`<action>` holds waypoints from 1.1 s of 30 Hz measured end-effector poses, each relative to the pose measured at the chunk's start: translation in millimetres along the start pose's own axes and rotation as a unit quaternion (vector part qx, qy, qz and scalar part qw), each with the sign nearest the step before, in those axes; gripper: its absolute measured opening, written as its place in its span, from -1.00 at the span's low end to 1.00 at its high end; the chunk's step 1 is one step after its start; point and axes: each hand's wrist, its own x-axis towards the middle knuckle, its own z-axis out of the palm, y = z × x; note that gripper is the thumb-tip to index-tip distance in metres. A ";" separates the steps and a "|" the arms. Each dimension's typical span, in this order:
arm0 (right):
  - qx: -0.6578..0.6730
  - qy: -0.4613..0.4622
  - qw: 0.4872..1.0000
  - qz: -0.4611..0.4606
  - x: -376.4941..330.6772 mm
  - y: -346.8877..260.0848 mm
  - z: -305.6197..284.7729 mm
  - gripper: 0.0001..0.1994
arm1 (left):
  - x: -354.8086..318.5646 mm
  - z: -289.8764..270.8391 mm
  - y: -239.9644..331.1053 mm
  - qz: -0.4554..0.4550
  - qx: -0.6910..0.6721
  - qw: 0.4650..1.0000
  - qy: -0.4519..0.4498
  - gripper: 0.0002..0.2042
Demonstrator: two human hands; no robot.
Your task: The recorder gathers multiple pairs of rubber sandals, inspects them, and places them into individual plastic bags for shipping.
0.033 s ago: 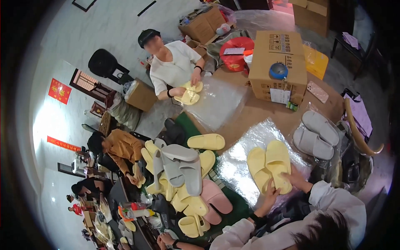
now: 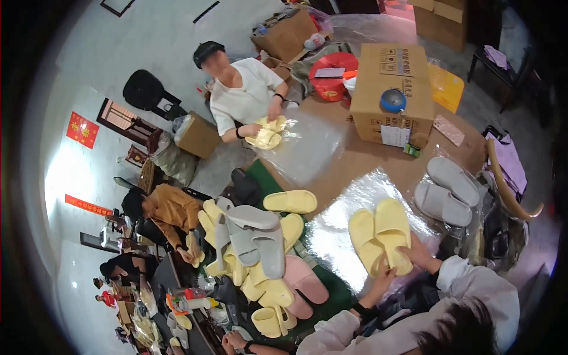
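A pair of pale yellow slippers [image 2: 384,234] is held side by side, toes pointing away from me. My left hand [image 2: 384,273] is closed on their heel ends, fingers at the place where the two meet. My right hand [image 2: 421,254] grips the right slipper along its outer edge near the heel. Beneath the pair lies a shiny clear plastic bag [image 2: 331,236]. Left of it is a heap of loose slippers, with grey slippers [image 2: 251,236] on top, yellow ones around them and pink slippers [image 2: 306,281] at its near right side.
Across the table a person [image 2: 245,94] holds yellow slippers [image 2: 264,138] by another plastic sheet [image 2: 313,142]. A cardboard box [image 2: 390,89] stands at the back. Bagged grey slippers [image 2: 447,192] and a phone [image 2: 449,130] lie to the right. Another person's hand [image 2: 235,341] shows at the lower edge.
The whole view has shifted slightly left. My hands keep the same hold on the yellow slippers. Plastic glare now shows over the slippers of the person across the table.
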 end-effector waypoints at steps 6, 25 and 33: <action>-0.188 0.058 0.976 -0.094 18.6 23.5 -16.8 -0.55 | 8.6 -17.4 -14.0 0.096 0.164 0.974 0.121 -0.60; -0.031 0.142 0.948 -0.283 94.0 -187.1 5.7 -0.27 | 22.7 -33.2 -41.7 0.146 0.380 0.876 0.259 -0.50; -0.433 -0.311 0.842 -0.078 90.7 -59.6 -34.3 -0.70 | 18.2 -20.8 -50.4 0.149 0.360 0.880 0.271 -0.57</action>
